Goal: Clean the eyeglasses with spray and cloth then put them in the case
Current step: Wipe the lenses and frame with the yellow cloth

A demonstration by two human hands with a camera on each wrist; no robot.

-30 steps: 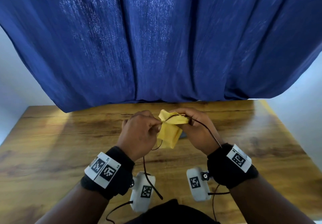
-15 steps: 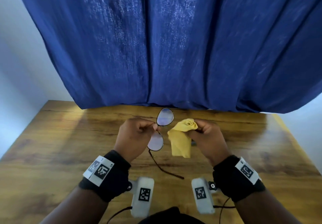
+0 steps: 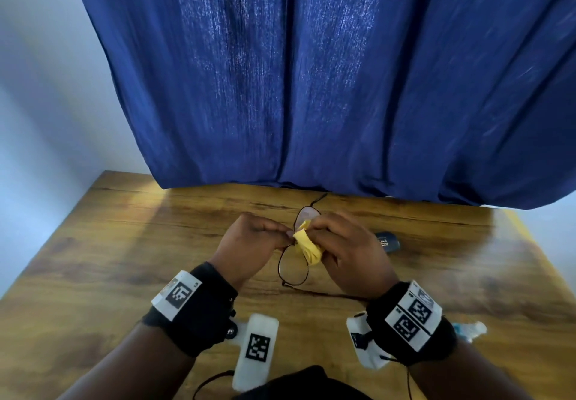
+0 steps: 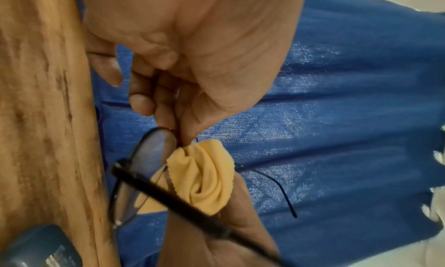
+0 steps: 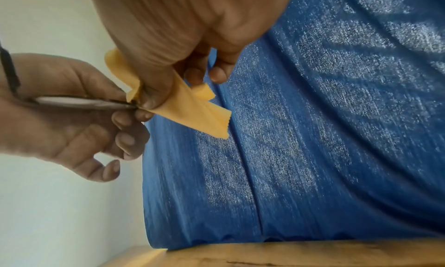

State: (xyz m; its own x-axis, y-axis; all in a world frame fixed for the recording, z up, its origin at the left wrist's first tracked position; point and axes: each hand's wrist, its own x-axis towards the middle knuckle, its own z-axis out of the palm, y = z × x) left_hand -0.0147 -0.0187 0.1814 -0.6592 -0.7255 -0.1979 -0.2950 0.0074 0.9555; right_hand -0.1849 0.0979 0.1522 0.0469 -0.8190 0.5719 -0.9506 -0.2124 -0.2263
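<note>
Big wooden bench [image 3: 131, 262], and everything's happening held up above the middle of it. The left hand [image 3: 249, 244] is pinching the eyeglasses [image 3: 293, 270] near the bridge, temples still open, and the right hand [image 3: 346, 253] has the yellow cloth [image 3: 308, 245] bunched in its fingers, pressed onto the far lens. So I'd say mid-wipe. Whether the spraying is done, can't tell. The dark case [image 3: 387, 241] sits on the bench just right of the hands and looks closed, so folding and casing are left.
</note>
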